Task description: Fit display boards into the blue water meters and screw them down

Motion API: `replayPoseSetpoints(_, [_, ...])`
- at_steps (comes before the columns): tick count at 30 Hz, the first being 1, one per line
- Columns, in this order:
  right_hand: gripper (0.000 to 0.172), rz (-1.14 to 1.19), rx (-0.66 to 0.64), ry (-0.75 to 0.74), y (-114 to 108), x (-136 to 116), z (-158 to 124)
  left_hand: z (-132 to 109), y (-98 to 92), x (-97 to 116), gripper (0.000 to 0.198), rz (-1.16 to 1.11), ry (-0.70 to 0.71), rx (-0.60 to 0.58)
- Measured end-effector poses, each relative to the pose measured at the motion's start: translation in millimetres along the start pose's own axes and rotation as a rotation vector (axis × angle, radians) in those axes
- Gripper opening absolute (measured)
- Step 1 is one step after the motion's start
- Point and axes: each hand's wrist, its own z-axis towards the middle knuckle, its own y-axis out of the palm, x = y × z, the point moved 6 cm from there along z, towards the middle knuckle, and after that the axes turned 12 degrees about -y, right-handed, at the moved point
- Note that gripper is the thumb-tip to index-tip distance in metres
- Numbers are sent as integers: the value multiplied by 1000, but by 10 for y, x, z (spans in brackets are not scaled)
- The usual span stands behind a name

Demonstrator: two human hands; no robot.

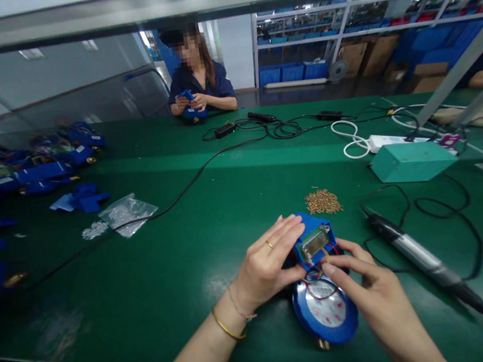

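Observation:
A blue water meter [304, 311] with a round white dial and a brass fitting lies on the green table in front of me. Above its dial, a blue plastic housing [305, 223] holds a circuit board with a display [315, 243]. Thin coloured wires [319, 290] run from the housing over the dial. My left hand [265, 259] grips the housing from its left side, fingers over the top and thumb below. At the housing's lower right, my right hand [365, 277] pinches near the wires; its fingertips partly cover what they hold.
A pile of small brass screws [322, 201] lies beyond the housing. An electric screwdriver [430, 258] and a green box [413, 161] are at right, a plastic bag [128, 215] and many blue meters [45, 173] at left. Cables cross the table; a co-worker [200, 84] sits opposite.

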Motion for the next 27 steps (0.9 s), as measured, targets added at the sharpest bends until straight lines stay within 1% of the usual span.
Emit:
replayPoseSetpoints(4, [32,48,11,29,-1,31,21,2,13,3,63,-2,18,2])
replayPoseSetpoints(11, [38,92,-2,57,7,5,41,25,7,-1,63,-1,8,3])
replayPoseSetpoints(20, [31,168,-5,74,1,80,22,-2,8,-60,66,-24,-20,7])
replayPoseSetpoints(27, [32,142,-14,40,-7,55,44,-5,-9,-87,65,-38,-57,18])
